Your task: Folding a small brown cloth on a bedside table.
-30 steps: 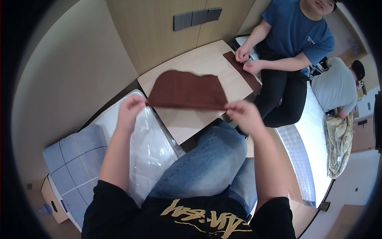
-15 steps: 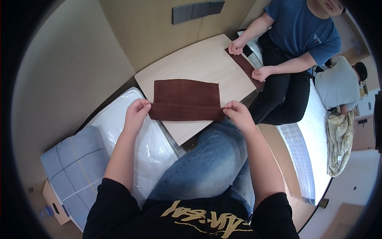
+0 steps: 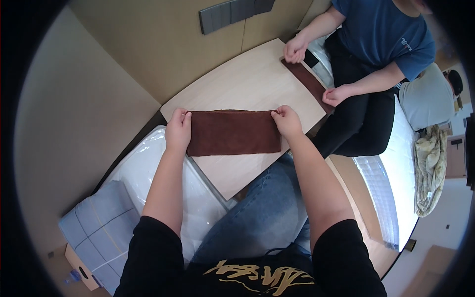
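A dark brown cloth (image 3: 235, 134) lies folded into a wide strip on the light wooden table (image 3: 222, 81). My left hand (image 3: 177, 131) pinches its far left corner between thumb and fingers. At the far right corner, my right hand (image 3: 288, 122) grips it the same way. The far edge runs straight between both hands, with a thin lighter brown sliver of cloth showing just behind it. The near edge rests close to the table's front.
Across the table's right end, another person in a blue shirt has both hands at a second brown cloth (image 3: 308, 81). A plastic-covered mattress (image 3: 163, 153) and a grey-blue folded quilt (image 3: 101, 215) lie at the left. Further right, a person in grey bends beside a bed (image 3: 391, 163).
The cloth has been folded over, from a taller sheet to a narrower strip. Both my hands have moved from its lower sides to its far corners. The view has shifted slightly.
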Demonstrator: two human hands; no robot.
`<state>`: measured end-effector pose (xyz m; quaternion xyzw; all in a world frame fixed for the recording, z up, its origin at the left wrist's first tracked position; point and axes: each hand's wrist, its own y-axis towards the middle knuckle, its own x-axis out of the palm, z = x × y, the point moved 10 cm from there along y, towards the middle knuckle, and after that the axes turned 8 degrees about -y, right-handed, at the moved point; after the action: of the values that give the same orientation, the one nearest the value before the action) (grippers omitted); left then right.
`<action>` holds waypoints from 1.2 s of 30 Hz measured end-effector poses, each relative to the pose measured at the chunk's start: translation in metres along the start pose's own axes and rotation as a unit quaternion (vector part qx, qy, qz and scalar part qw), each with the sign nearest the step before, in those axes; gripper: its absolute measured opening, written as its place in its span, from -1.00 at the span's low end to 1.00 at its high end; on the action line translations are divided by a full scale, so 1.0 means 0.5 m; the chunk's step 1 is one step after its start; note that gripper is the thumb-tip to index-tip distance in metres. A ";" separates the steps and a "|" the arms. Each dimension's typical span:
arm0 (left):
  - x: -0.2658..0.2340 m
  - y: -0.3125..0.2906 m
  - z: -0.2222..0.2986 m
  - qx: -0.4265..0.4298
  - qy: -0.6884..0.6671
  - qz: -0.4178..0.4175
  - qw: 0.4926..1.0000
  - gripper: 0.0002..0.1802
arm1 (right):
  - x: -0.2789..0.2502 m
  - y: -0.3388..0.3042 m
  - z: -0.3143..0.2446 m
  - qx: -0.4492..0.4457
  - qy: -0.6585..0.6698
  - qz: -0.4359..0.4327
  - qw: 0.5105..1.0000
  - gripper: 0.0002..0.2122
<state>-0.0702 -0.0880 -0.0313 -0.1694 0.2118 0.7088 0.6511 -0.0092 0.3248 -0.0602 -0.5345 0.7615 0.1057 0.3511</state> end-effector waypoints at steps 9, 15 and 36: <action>-0.012 0.007 0.029 -0.007 0.056 0.063 0.996 -0.76 | -0.024 -0.011 0.013 0.029 -0.013 0.059 0.998 -0.74; -0.035 -0.056 0.111 0.045 0.100 0.122 0.987 -0.70 | -0.056 -0.094 -0.089 -0.088 -0.124 0.204 0.967 -0.76; 0.179 -0.183 0.163 0.202 0.353 -0.185 0.895 -0.14 | 0.182 -0.209 -0.191 -0.285 -0.393 -0.021 0.874 -0.35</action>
<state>0.0153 0.0363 -0.0152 -0.3095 0.5313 0.4112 0.6730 0.0269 0.1637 -0.0272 -0.5413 0.4860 0.5125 0.4562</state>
